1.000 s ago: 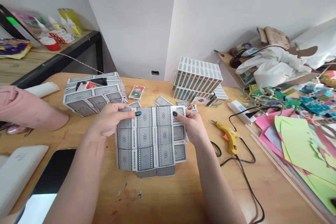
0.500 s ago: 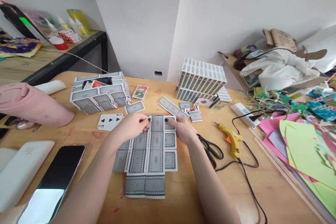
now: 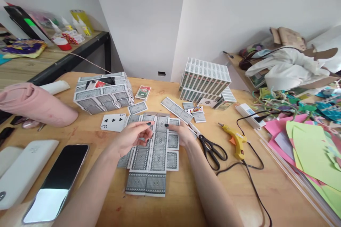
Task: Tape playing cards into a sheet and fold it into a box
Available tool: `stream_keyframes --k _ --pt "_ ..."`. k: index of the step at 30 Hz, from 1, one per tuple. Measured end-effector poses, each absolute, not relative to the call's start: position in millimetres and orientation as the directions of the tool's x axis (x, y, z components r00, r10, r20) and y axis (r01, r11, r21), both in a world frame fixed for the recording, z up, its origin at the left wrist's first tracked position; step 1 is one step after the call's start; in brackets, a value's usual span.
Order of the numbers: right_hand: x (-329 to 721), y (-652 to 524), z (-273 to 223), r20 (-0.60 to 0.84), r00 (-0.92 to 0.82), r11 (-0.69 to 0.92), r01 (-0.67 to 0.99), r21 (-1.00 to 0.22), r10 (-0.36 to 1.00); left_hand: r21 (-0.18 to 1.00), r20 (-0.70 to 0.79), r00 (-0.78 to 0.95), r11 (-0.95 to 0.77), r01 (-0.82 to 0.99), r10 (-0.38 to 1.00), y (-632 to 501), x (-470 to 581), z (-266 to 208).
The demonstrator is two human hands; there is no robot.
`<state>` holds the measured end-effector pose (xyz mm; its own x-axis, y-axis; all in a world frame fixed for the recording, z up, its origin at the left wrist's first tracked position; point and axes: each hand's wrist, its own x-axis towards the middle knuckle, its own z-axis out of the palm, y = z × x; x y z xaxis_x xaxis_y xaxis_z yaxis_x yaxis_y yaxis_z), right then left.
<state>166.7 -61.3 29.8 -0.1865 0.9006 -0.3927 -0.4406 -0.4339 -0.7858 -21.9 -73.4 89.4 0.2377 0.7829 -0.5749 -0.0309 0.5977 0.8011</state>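
Observation:
A panel of joined playing cards (image 3: pixel 159 152), grey patterned backs up, lies on the table in front of me, with side cards along both long edges and a row across the near end. Over its upper left part hovers my left hand (image 3: pixel 135 137), fingers parted and nothing seen in them. My right hand (image 3: pixel 183 133) grips the panel's upper right edge, thumb on top of the cards and other fingers mostly hidden. A three of clubs (image 3: pixel 113 122) lies face up left of the panel. Black-handled scissors (image 3: pixel 213 149) rest right of my right hand.
A card-covered box (image 3: pixel 103 95) and a pink tumbler (image 3: pixel 39 106) stand left, above a phone (image 3: pixel 60 177). Stacked card boxes (image 3: pixel 204 78) stand at the back. A yellow glue gun (image 3: pixel 236 140) with its cord, a power strip (image 3: pixel 249 115) and coloured paper (image 3: pixel 314 149) occupy the right.
My left hand has come away from the seam near the panel's top, shifting left and down, and its closed fingers have parted. My right hand stays at the edge. The view has tilted slightly.

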Motion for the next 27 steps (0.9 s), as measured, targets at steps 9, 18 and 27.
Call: stream_keyframes --k 9,18,27 --pt "166.4 -60.8 14.6 -0.435 -0.126 -0.453 -0.255 -0.854 0.892 0.56 -0.666 0.348 0.75 -0.352 0.66 -67.1 -29.1 52.1" --pt "171.7 -62.5 19.4 -0.366 -0.123 -0.381 -0.15 -0.912 0.923 0.757 -0.643 0.106 0.651 -0.064 0.758 -65.8 -8.7 46.9" --pt "209.1 -68.8 7.7 -0.419 -0.014 -0.419 0.034 -0.908 0.908 0.766 -0.642 0.119 0.629 0.135 0.757 -61.0 -0.8 47.4"
